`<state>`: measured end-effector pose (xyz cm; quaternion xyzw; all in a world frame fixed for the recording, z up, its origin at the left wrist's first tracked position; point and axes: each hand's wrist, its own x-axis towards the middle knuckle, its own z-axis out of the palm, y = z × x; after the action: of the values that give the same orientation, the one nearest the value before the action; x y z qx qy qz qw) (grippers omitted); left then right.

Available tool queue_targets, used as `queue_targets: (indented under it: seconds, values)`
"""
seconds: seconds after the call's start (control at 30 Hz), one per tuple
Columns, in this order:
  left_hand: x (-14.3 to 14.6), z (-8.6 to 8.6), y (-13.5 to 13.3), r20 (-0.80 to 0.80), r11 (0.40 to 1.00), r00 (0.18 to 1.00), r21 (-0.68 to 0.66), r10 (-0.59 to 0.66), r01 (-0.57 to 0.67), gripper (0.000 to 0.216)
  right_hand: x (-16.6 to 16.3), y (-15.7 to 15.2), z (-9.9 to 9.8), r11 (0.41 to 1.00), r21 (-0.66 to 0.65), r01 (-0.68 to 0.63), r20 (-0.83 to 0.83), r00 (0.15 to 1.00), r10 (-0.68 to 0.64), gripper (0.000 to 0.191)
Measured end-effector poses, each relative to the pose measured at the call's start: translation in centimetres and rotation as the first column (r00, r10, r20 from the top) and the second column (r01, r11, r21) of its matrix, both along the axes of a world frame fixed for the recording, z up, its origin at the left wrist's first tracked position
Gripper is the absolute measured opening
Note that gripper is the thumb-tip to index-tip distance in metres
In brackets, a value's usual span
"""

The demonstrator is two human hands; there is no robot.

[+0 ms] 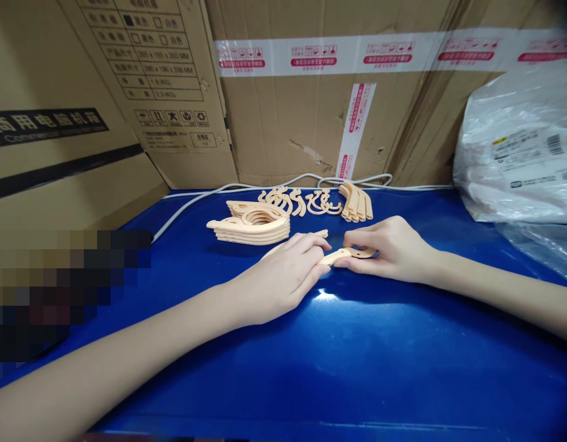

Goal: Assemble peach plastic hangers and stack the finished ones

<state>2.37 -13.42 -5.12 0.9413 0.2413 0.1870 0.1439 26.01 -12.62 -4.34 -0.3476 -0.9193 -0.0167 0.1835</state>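
Observation:
Over the blue table, my left hand (pixel 290 270) is closed around a cream plastic hanger arm (pixel 335 257). A narrow part sticks out beyond its knuckles, and the rest is covered by the fingers. My right hand (pixel 394 250) pinches a curved cream hanger hook (pixel 364 252) between thumb and fingers. Hook and arm meet between the two hands; whether they are joined I cannot tell. Just behind my left hand lies a stack of cream folding hangers (pixel 253 234). Farther back are loose hooks (pixel 283 199) and, to their right, a bundle of hanger arms (pixel 357 204).
Cardboard boxes (pixel 283 123) wall off the back and left of the blue table (pixel 357 368). A white cable (pixel 191 195) runs along the rear edge. Clear plastic bags (pixel 518 147) occupy the back right. The left edge is blurred into blocks.

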Motion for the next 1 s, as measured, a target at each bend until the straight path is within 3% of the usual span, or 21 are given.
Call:
queue_targets:
  seconds: [0.23, 0.43, 0.7, 0.83, 1.0]
  values:
    - [0.0, 0.2, -0.2, -0.017, 1.000, 1.000, -0.019, 0.007, -0.007, 0.036, 0.0, -0.1, 0.1, 0.999, -0.002, 0.052, 0.007, 0.999, -0.052, 0.042]
    - [-0.1, 0.1, -0.1, 0.005, 1.000, 1.000, -0.011, -0.017, 0.017, 0.035, 0.1, 0.1, 0.2, 1.000, -0.012, 0.003, 0.022, 1.000, -0.003, 0.049]
    - [0.0, 0.2, -0.1, -0.074, 1.000, 0.997, 0.007, -0.015, 0.016, 0.036, 0.0, 0.1, -0.3, 0.991, 0.127, -0.045, 0.029, 0.999, 0.042, 0.044]
    - [-0.1, 0.7, -0.3, -0.049, 0.999, 0.999, -0.032, -0.019, 0.018, 0.036, 0.3, 0.0, -0.2, 0.970, 0.192, -0.146, 0.027, 0.989, 0.144, 0.036]
    - [-0.1, 0.7, -0.1, 0.025, 0.993, 1.000, -0.114, 0.001, 0.002, 0.031, 0.2, -1.2, 0.1, 0.936, 0.174, -0.305, -0.043, 0.948, 0.316, 0.026]
